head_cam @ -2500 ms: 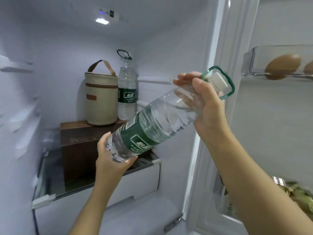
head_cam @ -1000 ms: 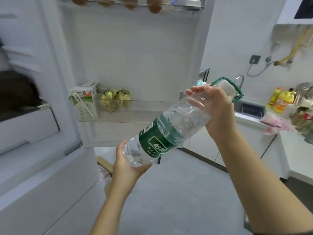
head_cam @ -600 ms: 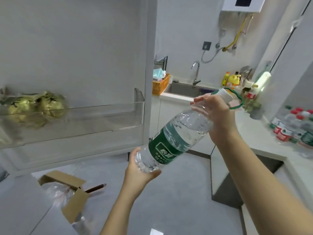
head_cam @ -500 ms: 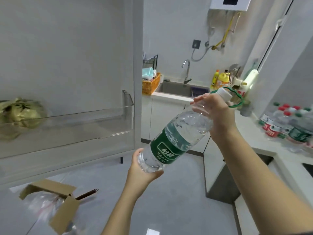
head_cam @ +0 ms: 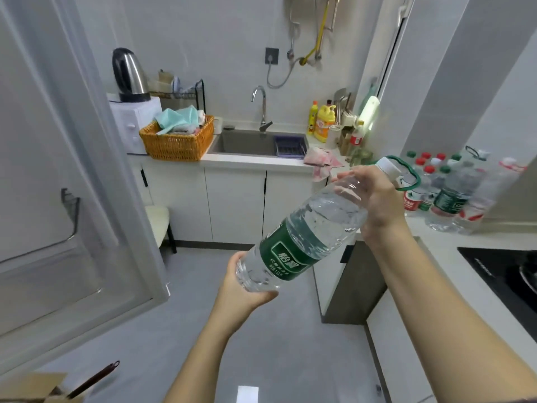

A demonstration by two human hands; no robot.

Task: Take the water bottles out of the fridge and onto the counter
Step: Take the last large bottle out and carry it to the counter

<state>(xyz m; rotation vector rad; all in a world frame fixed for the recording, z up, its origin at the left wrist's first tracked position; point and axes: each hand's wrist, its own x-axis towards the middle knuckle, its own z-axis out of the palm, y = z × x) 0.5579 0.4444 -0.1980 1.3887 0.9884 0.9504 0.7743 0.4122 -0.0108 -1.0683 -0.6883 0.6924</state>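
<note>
A large clear water bottle (head_cam: 302,237) with a green label, white cap and green carry loop hangs tilted in mid-air, cap up to the right. My left hand (head_cam: 244,292) cups its base from below. My right hand (head_cam: 374,196) grips its neck just under the cap. Beyond it on the white counter (head_cam: 453,248) at the right stands a group of several water bottles (head_cam: 447,193) with red and green caps. The open fridge door (head_cam: 72,175) fills the left side.
A sink (head_cam: 247,144) with a tap sits at the back, an orange basket (head_cam: 177,138) and a kettle (head_cam: 128,74) to its left, detergent bottles (head_cam: 322,123) to its right. A black hob (head_cam: 505,274) lies at the right edge. Grey floor lies below, with a cardboard box (head_cam: 32,388) bottom left.
My view has swung right from the fridge interior to the kitchen. Both hands kept hold of the bottle and carried it toward the counter with the other bottles.
</note>
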